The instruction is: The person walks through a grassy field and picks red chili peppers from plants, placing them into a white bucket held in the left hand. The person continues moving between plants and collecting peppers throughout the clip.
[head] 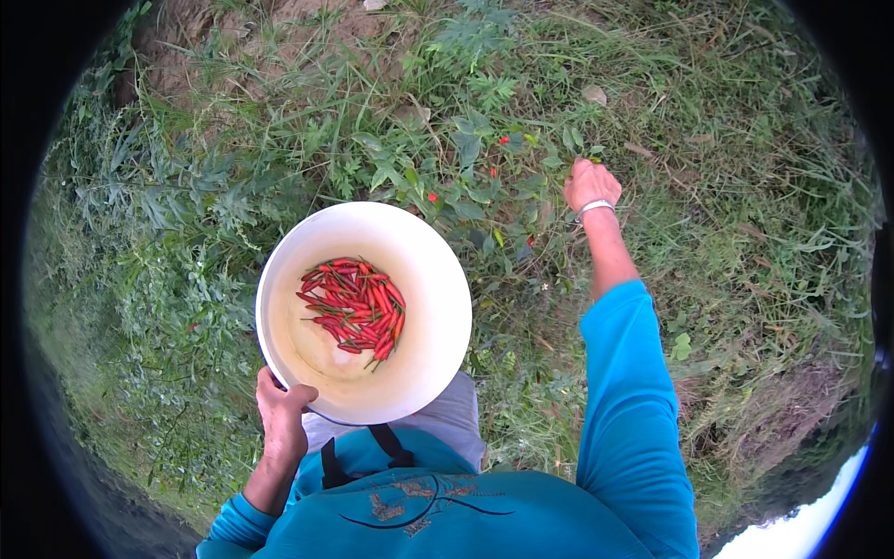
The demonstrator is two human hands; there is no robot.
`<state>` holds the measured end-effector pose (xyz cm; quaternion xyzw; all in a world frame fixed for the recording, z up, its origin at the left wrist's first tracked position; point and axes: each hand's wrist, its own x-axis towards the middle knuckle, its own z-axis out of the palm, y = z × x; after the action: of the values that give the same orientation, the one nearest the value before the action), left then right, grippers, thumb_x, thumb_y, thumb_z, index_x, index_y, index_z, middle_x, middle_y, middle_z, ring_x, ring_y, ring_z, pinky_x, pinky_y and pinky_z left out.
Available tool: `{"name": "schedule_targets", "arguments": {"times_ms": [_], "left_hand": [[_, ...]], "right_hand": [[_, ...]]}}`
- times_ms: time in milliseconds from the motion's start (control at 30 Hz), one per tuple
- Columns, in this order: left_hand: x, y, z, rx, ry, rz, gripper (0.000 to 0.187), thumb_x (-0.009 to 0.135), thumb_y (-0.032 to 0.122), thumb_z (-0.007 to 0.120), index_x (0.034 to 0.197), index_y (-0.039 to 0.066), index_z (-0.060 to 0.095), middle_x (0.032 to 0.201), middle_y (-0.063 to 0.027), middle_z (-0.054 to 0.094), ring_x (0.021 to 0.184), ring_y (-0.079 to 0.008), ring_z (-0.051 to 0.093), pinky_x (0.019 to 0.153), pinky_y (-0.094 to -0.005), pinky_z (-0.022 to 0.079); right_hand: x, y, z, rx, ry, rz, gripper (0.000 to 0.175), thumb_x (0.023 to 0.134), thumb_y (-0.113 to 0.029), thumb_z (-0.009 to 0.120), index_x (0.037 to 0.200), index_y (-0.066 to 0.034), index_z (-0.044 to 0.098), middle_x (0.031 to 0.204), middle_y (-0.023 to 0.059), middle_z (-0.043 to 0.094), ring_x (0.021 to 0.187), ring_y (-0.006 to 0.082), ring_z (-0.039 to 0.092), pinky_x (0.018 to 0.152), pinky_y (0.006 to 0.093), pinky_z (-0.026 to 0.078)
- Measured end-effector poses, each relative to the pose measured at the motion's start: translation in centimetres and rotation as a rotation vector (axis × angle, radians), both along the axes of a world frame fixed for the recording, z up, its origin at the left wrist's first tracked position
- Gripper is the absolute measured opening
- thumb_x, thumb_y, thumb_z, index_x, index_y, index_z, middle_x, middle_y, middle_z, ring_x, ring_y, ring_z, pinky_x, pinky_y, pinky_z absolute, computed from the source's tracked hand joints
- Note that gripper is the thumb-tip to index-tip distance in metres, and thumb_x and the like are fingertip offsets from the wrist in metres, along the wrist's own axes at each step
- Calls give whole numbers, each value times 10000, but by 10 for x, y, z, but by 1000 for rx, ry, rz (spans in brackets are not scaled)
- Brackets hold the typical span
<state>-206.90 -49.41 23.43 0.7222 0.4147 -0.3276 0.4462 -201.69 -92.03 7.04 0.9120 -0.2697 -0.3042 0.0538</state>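
My left hand (pixel 283 412) grips the rim of a white plastic bucket (pixel 436 307) at its lower left, thumb over the edge. Inside, red chili peppers (pixel 356 300) with green stems lie heaped on part of the bottom. Out to the right, my right hand (pixel 592 185) is closed at the tip of a chili plant's branch, with leaves (pixel 573 140) showing just beyond the fingers. Whatever sits between those fingers is hidden. Between bucket and right hand grows the chili plant (pixel 475 202), bearing several red peppers (pixel 433 198) and a yellow-green one (pixel 498 238).
Tall grass and weeds (pixel 733 175) surround the plant. Dense leafy growth (pixel 174 279) stands to the left. Bare soil (pixel 293 35) shows at the top, and a stone (pixel 594 95) lies beyond my right hand. Dry grass (pixel 789 412) is heaped at lower right.
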Motion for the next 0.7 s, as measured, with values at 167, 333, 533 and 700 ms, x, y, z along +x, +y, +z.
{"name": "schedule_targets", "arguments": {"times_ms": [167,333,533,700], "left_hand": [[0,3,0,0,-10,23,437,530,85,567,933,-25,438,802,-74,504,664,-151,497,567,-259,421],[1,2,0,5,-8,19,425,531,80,555,926,-30,441,799,-76,500,671,-150,495,582,-262,424],[0,0,1,-10,-28,38,423,528,80,553,920,-32,439,803,-82,498,676,-157,496,598,-265,431],[1,0,3,-21,-38,49,420,527,84,554,913,-33,440,805,-83,497,683,-155,493,599,-268,427]], "right_hand": [[-19,-11,-5,-22,-24,94,155,746,-222,547,817,-102,615,814,128,626,777,289,608,659,377,489],[-34,-15,-9,-4,-107,105,213,745,-297,588,818,-98,607,787,143,620,754,307,600,653,400,484],[-31,-9,-13,-11,-51,-106,244,721,-304,581,827,-88,622,836,149,625,813,296,600,709,375,482],[-34,-18,-23,25,-101,-208,285,720,-314,560,855,-73,632,871,166,621,836,299,597,737,365,476]]}}
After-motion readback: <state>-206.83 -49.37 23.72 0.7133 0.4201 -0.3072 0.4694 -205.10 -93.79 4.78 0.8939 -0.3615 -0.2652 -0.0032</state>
